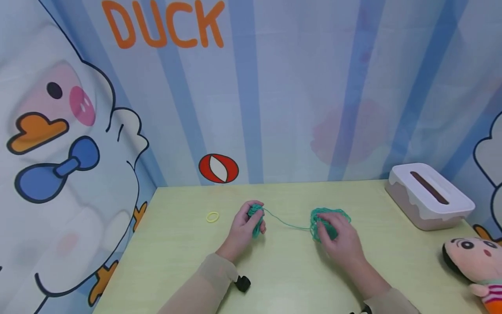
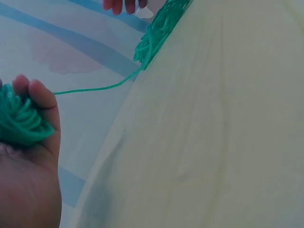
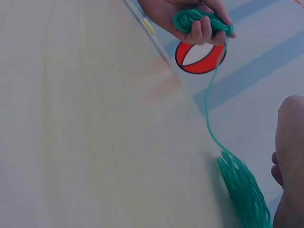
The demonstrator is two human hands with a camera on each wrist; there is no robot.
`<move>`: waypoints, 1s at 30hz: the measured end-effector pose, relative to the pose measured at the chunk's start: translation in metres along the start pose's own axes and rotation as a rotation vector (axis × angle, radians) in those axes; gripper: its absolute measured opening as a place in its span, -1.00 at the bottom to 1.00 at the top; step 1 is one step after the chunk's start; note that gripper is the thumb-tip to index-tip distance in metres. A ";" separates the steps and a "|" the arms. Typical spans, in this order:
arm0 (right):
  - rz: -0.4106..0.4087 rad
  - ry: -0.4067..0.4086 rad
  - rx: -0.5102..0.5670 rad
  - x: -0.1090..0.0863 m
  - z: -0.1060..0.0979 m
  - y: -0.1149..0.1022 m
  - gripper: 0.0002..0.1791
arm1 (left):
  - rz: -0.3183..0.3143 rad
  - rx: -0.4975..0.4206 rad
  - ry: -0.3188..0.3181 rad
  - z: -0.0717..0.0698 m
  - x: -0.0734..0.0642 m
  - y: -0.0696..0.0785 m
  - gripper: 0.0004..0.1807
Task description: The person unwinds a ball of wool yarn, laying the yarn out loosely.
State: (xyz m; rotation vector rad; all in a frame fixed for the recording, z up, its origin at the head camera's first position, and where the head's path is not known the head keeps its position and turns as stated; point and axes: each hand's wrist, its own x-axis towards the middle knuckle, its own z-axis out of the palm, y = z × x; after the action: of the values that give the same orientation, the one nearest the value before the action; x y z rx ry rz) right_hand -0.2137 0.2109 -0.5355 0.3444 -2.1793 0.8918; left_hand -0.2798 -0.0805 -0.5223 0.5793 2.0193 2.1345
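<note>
My left hand (image 1: 248,224) grips a small wound bundle of green yarn (image 1: 256,218), the thumb lying across its front. From that bundle a single strand (image 1: 288,224) runs, slightly slack, to a larger loose skein of green yarn (image 1: 331,213) on the table. My right hand (image 1: 340,237) hovers over this skein with loosely bent fingers. In the left wrist view its fingertips (image 2: 117,5) show above and beside the skein (image 2: 161,33), with a gap between. The right wrist view also has the right hand (image 3: 289,152) beside the looped strands (image 3: 242,190).
A yellow ring (image 1: 212,216) lies left of my left hand on the pale table (image 1: 176,261). At the back right stands a tissue box (image 1: 423,196) with a white lid. A plush doll (image 1: 476,266) is at the right edge. A printed duck curtain (image 1: 282,109) hangs behind.
</note>
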 end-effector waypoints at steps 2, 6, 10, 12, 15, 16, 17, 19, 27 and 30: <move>-0.005 -0.072 0.018 0.004 0.018 -0.011 -0.67 | 0.006 -0.002 -0.017 0.000 -0.001 0.000 -0.69; 0.038 -0.243 0.080 0.011 0.049 -0.033 -0.50 | 0.024 -0.006 -0.056 0.002 -0.001 0.001 -0.68; 0.092 -0.347 0.106 0.014 0.070 -0.047 -0.49 | 0.030 0.004 -0.085 0.003 0.000 0.000 -0.63; 0.097 -0.333 0.101 0.014 0.075 -0.052 -0.60 | 0.031 0.006 -0.083 0.002 0.001 -0.001 -0.62; 0.089 -0.263 0.082 0.013 0.076 -0.055 -0.78 | 0.041 0.002 -0.062 0.001 0.003 -0.002 -0.58; 0.082 -0.240 0.071 0.013 0.075 -0.056 -0.82 | 0.044 0.002 -0.051 0.001 0.003 -0.003 -0.56; 0.077 -0.225 0.065 0.013 0.075 -0.056 -0.84 | 0.044 -0.001 -0.038 0.001 0.004 -0.003 -0.55; 0.066 -0.207 0.058 0.012 0.072 -0.057 -0.85 | 0.041 -0.002 -0.018 0.001 0.004 -0.004 -0.56; 0.046 -0.205 0.066 0.009 0.052 -0.057 -0.84 | 0.018 0.079 0.055 0.000 0.003 -0.006 -0.70; 0.002 -0.167 0.065 0.009 0.042 -0.053 -0.83 | 0.018 0.094 0.081 -0.002 0.003 -0.008 -0.73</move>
State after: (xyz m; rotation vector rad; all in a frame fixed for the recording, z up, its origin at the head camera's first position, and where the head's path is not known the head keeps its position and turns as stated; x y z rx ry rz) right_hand -0.2167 0.1438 -0.5230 0.4628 -2.3062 0.9668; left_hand -0.2845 -0.0807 -0.5296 0.5342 2.1753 2.1143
